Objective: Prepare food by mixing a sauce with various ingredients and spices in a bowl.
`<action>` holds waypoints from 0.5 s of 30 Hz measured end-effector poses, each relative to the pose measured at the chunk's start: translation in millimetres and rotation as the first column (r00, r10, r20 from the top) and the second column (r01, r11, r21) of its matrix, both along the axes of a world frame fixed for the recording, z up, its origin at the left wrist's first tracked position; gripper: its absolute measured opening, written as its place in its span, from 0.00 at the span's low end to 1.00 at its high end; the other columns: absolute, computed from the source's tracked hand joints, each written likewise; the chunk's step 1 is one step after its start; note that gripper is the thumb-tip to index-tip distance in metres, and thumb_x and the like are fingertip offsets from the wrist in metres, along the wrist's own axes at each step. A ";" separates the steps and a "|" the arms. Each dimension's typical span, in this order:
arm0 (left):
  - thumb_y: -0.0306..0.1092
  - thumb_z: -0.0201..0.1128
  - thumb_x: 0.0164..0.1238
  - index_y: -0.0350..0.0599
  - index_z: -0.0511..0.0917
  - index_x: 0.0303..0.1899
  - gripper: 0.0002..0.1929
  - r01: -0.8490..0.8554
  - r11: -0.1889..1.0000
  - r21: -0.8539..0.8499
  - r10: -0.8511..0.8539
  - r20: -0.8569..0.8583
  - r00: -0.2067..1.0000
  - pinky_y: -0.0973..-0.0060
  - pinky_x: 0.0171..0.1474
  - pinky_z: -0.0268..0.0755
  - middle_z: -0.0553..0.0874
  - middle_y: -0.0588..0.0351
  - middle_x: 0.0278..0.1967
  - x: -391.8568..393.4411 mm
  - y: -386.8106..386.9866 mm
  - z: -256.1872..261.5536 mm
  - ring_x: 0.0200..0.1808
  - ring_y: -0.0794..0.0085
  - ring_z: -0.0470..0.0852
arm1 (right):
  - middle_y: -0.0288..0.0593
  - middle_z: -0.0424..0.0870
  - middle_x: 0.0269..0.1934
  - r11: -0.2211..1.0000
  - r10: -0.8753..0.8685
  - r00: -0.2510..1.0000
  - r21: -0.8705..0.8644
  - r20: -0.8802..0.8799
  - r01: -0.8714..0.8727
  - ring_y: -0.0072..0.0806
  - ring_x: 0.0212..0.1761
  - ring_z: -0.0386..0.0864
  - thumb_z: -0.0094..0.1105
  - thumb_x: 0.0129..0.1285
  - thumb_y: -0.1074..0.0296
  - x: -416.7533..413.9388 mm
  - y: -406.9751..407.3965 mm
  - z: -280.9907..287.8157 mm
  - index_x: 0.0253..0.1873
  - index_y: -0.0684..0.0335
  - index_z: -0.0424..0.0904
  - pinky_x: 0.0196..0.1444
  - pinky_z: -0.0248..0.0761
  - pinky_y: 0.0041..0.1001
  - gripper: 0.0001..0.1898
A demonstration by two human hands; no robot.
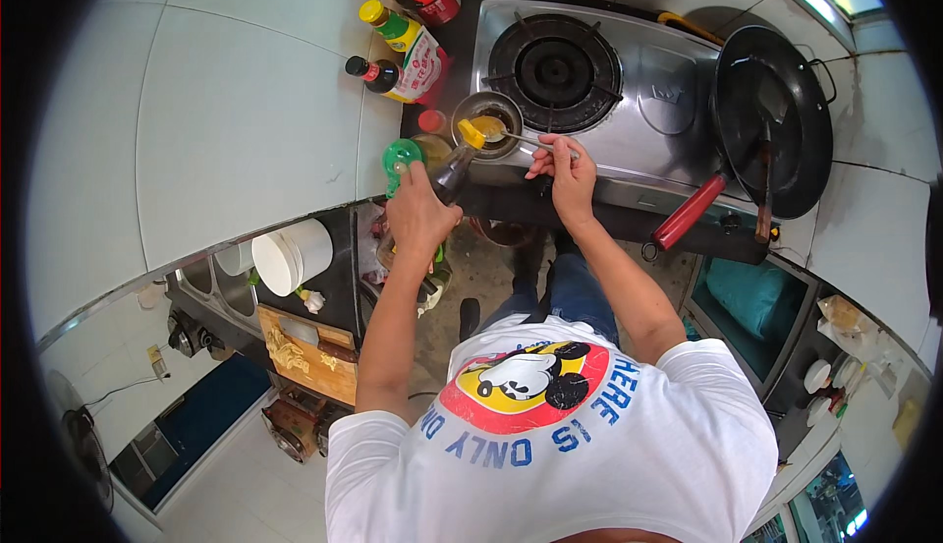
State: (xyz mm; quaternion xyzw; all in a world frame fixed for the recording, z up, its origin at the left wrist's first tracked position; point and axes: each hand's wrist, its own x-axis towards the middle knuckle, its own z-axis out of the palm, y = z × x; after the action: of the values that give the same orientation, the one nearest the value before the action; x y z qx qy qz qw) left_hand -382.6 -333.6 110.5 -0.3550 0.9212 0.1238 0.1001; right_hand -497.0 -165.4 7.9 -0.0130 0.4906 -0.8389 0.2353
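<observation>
My left hand grips a dark sauce bottle. The bottle is tilted, its yellow cap over a small metal bowl at the stove's front left corner. In my right hand is the thin handle of a metal spoon; its head lies at the bowl, close beside the bottle's mouth. Some dark content shows in the bowl, but what it is I cannot tell. A green plastic lid or handle sits right by my left fingers, partly covered by them. A red-capped jar stands just behind it.
A gas burner lies behind the bowl. A black wok with a red handle leans at the right, a spatula inside. Seasoning bottles line the left wall. A cutting board and white bucket are lower left.
</observation>
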 end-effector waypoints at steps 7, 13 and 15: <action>0.34 0.77 0.38 0.38 0.68 0.48 0.33 0.035 0.997 -0.063 -0.035 0.010 0.999 0.54 0.42 0.77 0.80 0.42 0.43 -3.4 -2.2 1.3 0.45 0.45 0.83 | 0.43 0.80 0.34 1.000 0.003 1.000 -0.015 0.003 -0.003 0.23 0.29 0.80 0.47 0.79 0.60 -1.9 -2.7 -2.1 0.51 0.70 0.77 0.33 0.81 0.25 0.16; 0.35 0.77 0.39 0.38 0.68 0.48 0.33 0.043 0.997 -0.070 -0.043 0.005 0.999 0.54 0.43 0.77 0.80 0.42 0.43 -5.0 -1.7 1.7 0.45 0.46 0.82 | 0.45 0.81 0.34 1.000 0.006 1.000 -0.025 0.021 -0.005 0.24 0.30 0.81 0.47 0.79 0.60 -2.4 -2.2 -1.9 0.51 0.71 0.77 0.34 0.82 0.28 0.17; 0.35 0.77 0.39 0.38 0.68 0.49 0.33 0.043 0.997 -0.069 -0.043 0.005 0.999 0.54 0.43 0.77 0.80 0.42 0.43 -5.9 -0.6 2.1 0.45 0.46 0.82 | 0.45 0.81 0.34 1.000 0.009 1.000 -0.017 0.026 -0.009 0.24 0.30 0.81 0.47 0.79 0.60 -2.5 -2.0 -2.8 0.51 0.71 0.78 0.34 0.82 0.28 0.17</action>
State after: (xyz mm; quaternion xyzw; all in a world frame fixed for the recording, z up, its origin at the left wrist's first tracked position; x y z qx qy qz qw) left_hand -388.5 -334.2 112.6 -0.3384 0.9323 0.0888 0.0920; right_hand -499.5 -167.4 5.1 -0.0062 0.4804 -0.8421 0.2452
